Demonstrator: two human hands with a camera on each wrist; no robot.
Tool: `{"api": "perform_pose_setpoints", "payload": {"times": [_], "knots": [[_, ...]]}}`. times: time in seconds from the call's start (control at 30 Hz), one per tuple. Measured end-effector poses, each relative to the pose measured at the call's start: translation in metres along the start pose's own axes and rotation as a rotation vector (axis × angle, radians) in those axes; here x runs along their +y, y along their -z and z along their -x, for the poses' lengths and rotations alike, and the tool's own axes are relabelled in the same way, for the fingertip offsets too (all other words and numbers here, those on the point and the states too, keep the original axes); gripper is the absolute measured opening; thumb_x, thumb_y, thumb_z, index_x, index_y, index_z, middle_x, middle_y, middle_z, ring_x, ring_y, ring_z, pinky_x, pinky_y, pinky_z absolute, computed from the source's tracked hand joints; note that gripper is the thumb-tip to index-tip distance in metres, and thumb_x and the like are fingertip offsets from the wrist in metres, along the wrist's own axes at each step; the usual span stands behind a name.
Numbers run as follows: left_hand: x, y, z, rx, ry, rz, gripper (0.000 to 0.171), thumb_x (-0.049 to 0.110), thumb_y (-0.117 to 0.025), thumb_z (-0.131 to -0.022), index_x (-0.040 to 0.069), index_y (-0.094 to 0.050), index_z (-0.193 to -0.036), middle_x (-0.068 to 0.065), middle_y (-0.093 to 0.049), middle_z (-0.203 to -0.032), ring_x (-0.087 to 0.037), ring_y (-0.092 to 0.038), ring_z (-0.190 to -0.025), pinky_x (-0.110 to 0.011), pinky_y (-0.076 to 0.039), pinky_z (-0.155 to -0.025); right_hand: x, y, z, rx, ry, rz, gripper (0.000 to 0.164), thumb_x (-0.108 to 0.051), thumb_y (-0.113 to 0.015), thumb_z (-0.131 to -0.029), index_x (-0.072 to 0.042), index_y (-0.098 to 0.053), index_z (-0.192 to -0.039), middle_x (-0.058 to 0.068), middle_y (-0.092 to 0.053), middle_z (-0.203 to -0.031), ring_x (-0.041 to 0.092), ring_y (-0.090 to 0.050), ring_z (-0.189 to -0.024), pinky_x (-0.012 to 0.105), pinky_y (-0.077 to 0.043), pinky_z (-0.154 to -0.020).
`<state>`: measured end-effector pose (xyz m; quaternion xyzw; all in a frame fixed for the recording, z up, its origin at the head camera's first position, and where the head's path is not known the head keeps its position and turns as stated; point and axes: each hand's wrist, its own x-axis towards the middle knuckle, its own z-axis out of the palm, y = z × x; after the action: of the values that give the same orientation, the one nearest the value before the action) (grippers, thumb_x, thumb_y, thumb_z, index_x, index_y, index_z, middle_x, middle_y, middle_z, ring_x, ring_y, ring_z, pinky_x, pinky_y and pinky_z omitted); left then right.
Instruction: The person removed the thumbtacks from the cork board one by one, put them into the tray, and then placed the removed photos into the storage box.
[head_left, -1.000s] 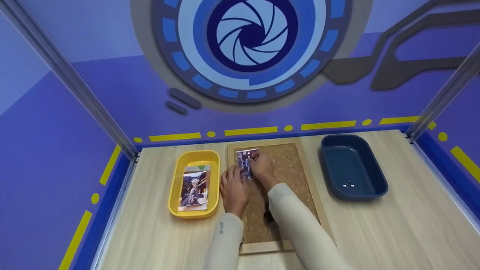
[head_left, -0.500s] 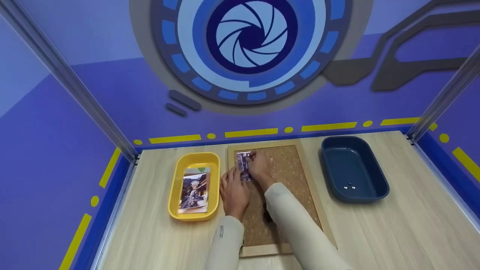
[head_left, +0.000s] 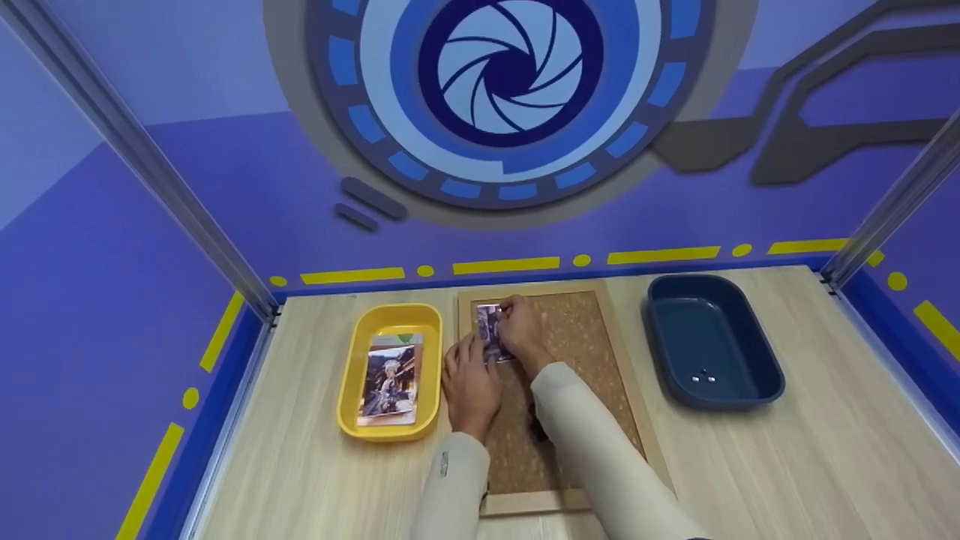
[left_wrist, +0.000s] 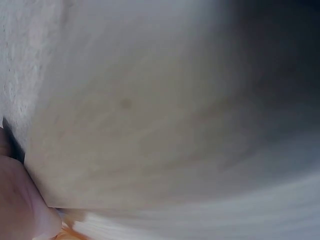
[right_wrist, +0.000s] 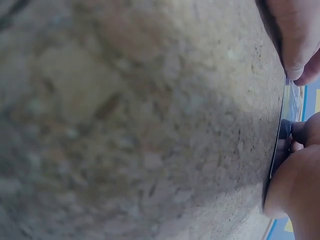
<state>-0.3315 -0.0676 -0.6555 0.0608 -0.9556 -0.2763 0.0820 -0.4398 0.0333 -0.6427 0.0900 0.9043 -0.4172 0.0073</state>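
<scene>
A small glossy photo (head_left: 487,319) lies at the upper left of the framed corkboard (head_left: 577,330). My left hand (head_left: 472,382) rests its extended fingers on the photo's lower left part. At the photo's upper right corner, the curled fingers of my right hand (head_left: 523,334) pinch something small; I cannot tell what it is. The right wrist view shows the photo edge-on, low against the cork (right_wrist: 150,125), with fingertips of both hands at it. In the left wrist view only a bit of my hand (left_wrist: 20,200) appears at the lower left.
Left of the board stands a yellow tray (head_left: 346,390) holding more photos (head_left: 390,382). A dark blue tray (head_left: 697,330) on the right holds a few small shiny pieces (head_left: 703,377). Patterned panels (head_left: 180,225) enclose the wooden table (head_left: 300,450) at the back and sides.
My right fingertips have shifted slightly left and cover more of the photo's upper right corner. The left hand keeps its place on the photo.
</scene>
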Motion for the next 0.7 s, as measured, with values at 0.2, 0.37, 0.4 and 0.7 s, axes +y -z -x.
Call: {"api": "perform_pose_setpoints", "payload": {"times": [0.2,0.37,0.4,0.7], "knots": [[-0.001,-0.001,0.0,-0.003,0.015,-0.012,0.048,0.031,-0.057,-0.11,0.02,-0.054,-0.157,0.001,-0.048,-0.166,-0.031,-0.038,-0.156,-0.057,-0.033,-0.129,-0.001,0.002,0.0,-0.008,-0.013,-0.006,0.021,-0.019,-0.064,-0.105,-0.012,-0.07,-0.124,0.008,-0.073,-0.116,0.025,-0.067,-0.106,0.042,-0.056,-0.097],[0.001,-0.003,0.001,0.004,0.008,-0.01,0.047,0.03,-0.056,-0.11,0.018,-0.054,-0.156,-0.001,-0.048,-0.166,-0.032,-0.039,-0.156,-0.058,-0.033,-0.129,0.0,0.007,-0.001,-0.024,-0.02,-0.044,0.019,-0.017,-0.065,-0.104,-0.01,-0.071,-0.12,0.009,-0.073,-0.112,0.022,-0.066,-0.1,0.039,-0.055,-0.09],[0.001,-0.003,0.001,0.009,0.004,-0.01,0.047,0.03,-0.056,-0.11,0.018,-0.055,-0.156,-0.001,-0.049,-0.166,-0.032,-0.039,-0.155,-0.058,-0.033,-0.129,0.0,0.007,-0.002,-0.025,-0.018,-0.047,0.018,-0.017,-0.065,-0.104,-0.01,-0.072,-0.119,0.009,-0.073,-0.111,0.022,-0.066,-0.099,0.039,-0.055,-0.089],[0.002,0.001,0.001,-0.005,0.017,-0.003,0.05,0.03,-0.054,-0.11,0.021,-0.051,-0.159,0.001,-0.047,-0.168,-0.032,-0.037,-0.157,-0.059,-0.031,-0.13,-0.003,0.011,-0.003,-0.059,-0.018,-0.095,0.018,-0.015,-0.065,-0.103,-0.008,-0.072,-0.118,0.011,-0.073,-0.111,0.022,-0.065,-0.096,0.037,-0.055,-0.086]]}}
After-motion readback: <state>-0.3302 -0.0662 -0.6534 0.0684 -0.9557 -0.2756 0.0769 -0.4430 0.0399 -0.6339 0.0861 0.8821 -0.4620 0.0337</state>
